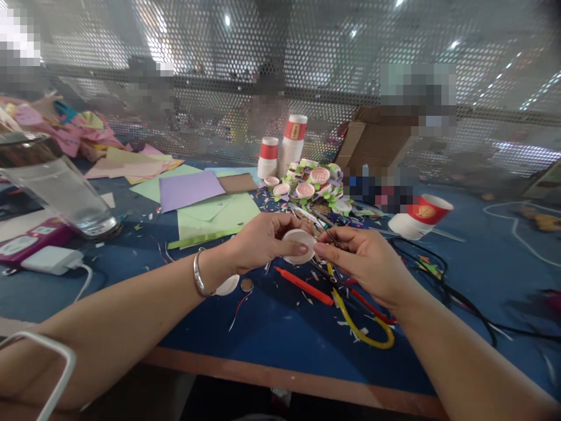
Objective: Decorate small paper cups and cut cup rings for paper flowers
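My left hand (263,241), with a silver bangle on its wrist, pinches a small round white paper disc (298,245) above the blue table (272,327). My right hand (363,263) meets it from the right, fingertips on the disc's edge, and also grips a thin dark tool, possibly small scissors (329,234). Under the hands lie a red pen-like stick (304,286) and scissors with yellow and red handles (363,327). Another white disc (228,285) lies by my left wrist.
Coloured paper sheets (193,190) lie at back left. A cluster of decorated cup bottoms (313,184) and stacked red-white paper cups (291,143) stand behind. A tipped cup (421,216) lies right. A glass (74,199), a charger (50,260) and black cables (442,280) are around.
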Demonstrator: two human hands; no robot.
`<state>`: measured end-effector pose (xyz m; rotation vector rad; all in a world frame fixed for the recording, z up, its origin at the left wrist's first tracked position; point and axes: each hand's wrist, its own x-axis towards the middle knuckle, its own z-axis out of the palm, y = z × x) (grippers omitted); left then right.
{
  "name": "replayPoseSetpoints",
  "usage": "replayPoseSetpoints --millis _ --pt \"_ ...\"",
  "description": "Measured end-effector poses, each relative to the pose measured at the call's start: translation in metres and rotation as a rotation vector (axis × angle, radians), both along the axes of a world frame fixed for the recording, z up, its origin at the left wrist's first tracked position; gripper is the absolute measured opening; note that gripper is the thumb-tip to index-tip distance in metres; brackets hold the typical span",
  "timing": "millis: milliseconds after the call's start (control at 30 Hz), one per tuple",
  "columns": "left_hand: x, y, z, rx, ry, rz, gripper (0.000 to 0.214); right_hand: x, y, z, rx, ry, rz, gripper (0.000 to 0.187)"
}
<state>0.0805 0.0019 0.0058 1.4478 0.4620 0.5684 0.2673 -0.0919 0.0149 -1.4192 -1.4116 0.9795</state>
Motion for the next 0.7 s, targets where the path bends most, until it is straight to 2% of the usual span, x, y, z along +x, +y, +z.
replayPoseSetpoints --millis 233,500,700 --pt "-0.0016 0.0037 0.0004 -0.159 -0.039 -0.11 0.033 -0.0019 -0.0027 0.0047 -0.147 0.237 0.066 0.037" --pt "-0.0016 0.001 0.0021 -0.053 -0.081 -0.161 0.021 -0.0039 -0.0012 0.0029 -0.137 0.24 0.068 0.036" --pt "-0.0025 0.0018 -0.0007 -0.012 -0.112 -0.117 0.019 -0.0064 -0.0026 0.0039 -0.095 0.168 0.056 0.034"
